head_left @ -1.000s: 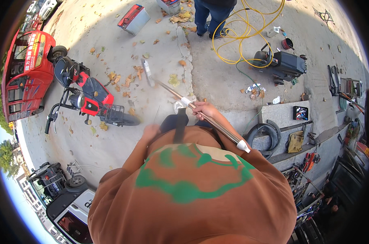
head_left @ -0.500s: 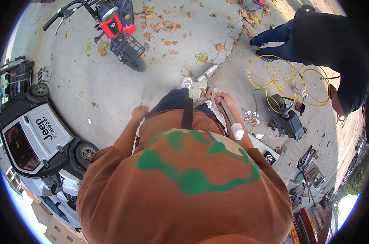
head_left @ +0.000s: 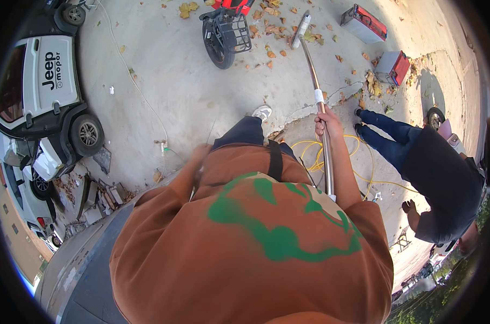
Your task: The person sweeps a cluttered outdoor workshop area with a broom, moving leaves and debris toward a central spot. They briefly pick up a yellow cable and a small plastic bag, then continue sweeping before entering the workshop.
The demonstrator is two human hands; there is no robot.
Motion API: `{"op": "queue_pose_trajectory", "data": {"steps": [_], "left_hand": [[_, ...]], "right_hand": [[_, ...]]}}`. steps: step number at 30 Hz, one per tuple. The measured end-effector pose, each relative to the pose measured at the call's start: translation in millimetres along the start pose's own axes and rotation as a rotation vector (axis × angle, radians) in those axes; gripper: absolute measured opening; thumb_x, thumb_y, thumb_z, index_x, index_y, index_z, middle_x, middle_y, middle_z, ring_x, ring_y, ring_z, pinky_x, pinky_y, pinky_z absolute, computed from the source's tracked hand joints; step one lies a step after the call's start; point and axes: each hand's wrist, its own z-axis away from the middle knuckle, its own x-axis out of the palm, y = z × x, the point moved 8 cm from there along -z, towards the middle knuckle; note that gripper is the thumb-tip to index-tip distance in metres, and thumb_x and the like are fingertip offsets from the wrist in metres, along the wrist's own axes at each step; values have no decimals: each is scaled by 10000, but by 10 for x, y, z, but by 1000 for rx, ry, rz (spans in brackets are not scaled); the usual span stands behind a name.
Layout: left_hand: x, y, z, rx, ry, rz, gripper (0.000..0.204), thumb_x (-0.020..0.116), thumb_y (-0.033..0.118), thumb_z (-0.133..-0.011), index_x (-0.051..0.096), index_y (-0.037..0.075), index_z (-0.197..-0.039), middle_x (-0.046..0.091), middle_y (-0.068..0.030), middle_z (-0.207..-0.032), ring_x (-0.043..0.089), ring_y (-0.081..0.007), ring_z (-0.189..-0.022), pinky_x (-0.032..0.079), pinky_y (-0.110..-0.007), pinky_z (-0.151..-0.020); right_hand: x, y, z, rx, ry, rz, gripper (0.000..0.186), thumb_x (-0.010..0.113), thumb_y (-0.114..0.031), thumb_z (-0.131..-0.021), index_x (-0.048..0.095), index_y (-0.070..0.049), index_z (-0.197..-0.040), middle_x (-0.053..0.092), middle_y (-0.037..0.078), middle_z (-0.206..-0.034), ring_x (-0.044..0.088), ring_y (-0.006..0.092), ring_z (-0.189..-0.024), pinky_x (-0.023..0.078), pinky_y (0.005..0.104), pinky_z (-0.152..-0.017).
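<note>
Clock: read over the head view, 12 at its top edge.
Right hand: at 2 o'clock the right hand is closed around a metal pole, just below its white collar.
Pole: aimed forward from the right hand, its near end back by the right forearm.
Pole head: a pale cylindrical head, just short of 1 o'clock, is set crosswise on the pole's far end, beside fallen leaves. Whether the concrete is touched cannot be told for certain.
Left hand: at 9 o'clock the left hand is lowered by the hip and blurred; whether anything is gripped cannot be told.
Change: against the view half a second ago, the head is carried from beside the white shoe out to the leafy ground; the view is turned leftward.
Bearing: the pole is judged to be worked at longer reach, guided by the right hand alone.
Motorcycle: the rear of a red-and-black motorcycle is seen near 12.
Boxes: two red-topped boxes, one past 1 and one at 2.
Co-worker: a person in dark clothes, near yellow hose, at 3.
</note>
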Motion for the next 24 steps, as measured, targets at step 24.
{"op": "queue_pose_trajectory", "data": {"steps": [24], "left_hand": [[135, 260, 287, -156, 157, 91, 391, 516, 374, -823, 670, 20, -888, 650, -177, -776, 619, -306, -738, 464, -409, -703]], "right_hand": [[454, -438, -1633, 778, -347, 359, 141, 511, -104, -868, 513, 33, -835, 545, 63, -643, 500, 69, -440, 451, 180, -354]]}}
